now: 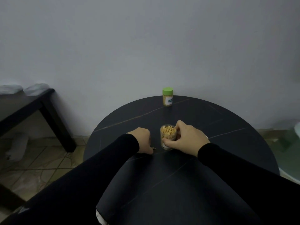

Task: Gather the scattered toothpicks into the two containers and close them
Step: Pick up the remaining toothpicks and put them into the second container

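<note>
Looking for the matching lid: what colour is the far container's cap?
Green cap, seen in the head view.

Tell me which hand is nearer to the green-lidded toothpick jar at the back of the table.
Right. The right hand grips the open toothpick jar, in front of the green-lidded jar; the left hand lies further left.

Long black snug-fitting sleeves on both arms, cuffs ending at the wrists. Bare left hand (142,138), bare right hand (189,137). Thin pale band at right wrist.
</note>
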Motion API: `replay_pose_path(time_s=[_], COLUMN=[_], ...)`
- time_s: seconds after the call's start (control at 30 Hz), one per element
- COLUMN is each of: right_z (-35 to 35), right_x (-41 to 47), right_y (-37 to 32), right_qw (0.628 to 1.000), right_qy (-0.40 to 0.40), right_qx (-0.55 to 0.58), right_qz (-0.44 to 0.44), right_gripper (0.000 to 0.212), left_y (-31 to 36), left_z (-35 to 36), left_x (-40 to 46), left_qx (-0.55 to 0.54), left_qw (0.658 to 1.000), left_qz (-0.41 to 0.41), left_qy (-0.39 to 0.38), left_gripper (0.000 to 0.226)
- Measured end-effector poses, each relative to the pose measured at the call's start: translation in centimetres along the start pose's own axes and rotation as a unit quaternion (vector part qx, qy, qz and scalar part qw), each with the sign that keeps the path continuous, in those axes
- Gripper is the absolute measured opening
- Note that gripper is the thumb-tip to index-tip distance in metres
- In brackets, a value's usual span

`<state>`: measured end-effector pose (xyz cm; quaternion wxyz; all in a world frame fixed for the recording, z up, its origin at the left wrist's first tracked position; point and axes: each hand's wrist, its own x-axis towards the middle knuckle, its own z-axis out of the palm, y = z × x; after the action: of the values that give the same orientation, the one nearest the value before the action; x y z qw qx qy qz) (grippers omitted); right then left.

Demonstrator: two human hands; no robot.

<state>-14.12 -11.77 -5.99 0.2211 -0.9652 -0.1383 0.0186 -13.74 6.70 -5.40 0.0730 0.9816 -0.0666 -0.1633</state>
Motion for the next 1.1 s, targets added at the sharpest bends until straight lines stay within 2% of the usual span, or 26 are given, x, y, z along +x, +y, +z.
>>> replay_pose_path(time_s=[0.1,0.23,0.4,0.47,0.53,0.63,0.73,0.9,1.03,1.1], right_z=[0.1,0.0,-0.1,-0.1,-0.2,-0.1,0.0,0.1,0.1,0.0], right_x=[0.1,0.1,0.0,0.0,-0.1,-0.1,-0.1,-0.1,-0.2,-0.2], right_y=[0.1,0.1,0.3,0.3,0.3,0.3,0.5,0.7,0.8,0.8], right_qw=[1.000,1.000,1.000,1.000,1.000,1.000,1.000,1.000,1.000,1.000], right_qy=[0.000,-0.006,-0.005,-0.003,0.000,0.007,0.013,0.011,0.019,0.018], right_qx=[0.000,-0.001,0.001,0.002,0.004,0.006,0.006,0.005,0.005,0.004], right_qz=[-0.003,-0.003,-0.008,-0.010,-0.010,-0.011,-0.011,-0.006,-0.004,-0.007], right_gripper=[0.051,0.051,0.051,0.051,0.050,0.049,0.048,0.051,0.051,0.051], left_y=[0.4,0.2,-0.5,-0.2,0.7,2.4,3.8,3.5,2.3,1.8], left_z=[-0.1,-0.3,-2.3,-3.2,-3.6,-3.0,-1.8,-0.3,0.5,0.7], left_x=[0.1,0.3,0.2,-0.2,-0.4,-0.4,-0.1,0.6,0.5,0.3], left_qx=[0.012,0.011,-0.099,-0.181,-0.283,-0.412,-0.465,-0.439,-0.333,-0.273], left_qw=[0.999,0.999,0.987,0.967,0.931,0.874,0.844,0.850,0.872,0.880], left_qz=[0.032,0.029,0.017,0.033,0.060,0.107,0.135,0.164,0.214,0.231], left_qy=[0.015,0.031,0.122,0.178,0.221,0.235,0.233,0.239,0.289,0.312], left_gripper=[0.017,0.017,0.013,0.010,0.005,0.004,0.014,0.020,0.037,0.035])
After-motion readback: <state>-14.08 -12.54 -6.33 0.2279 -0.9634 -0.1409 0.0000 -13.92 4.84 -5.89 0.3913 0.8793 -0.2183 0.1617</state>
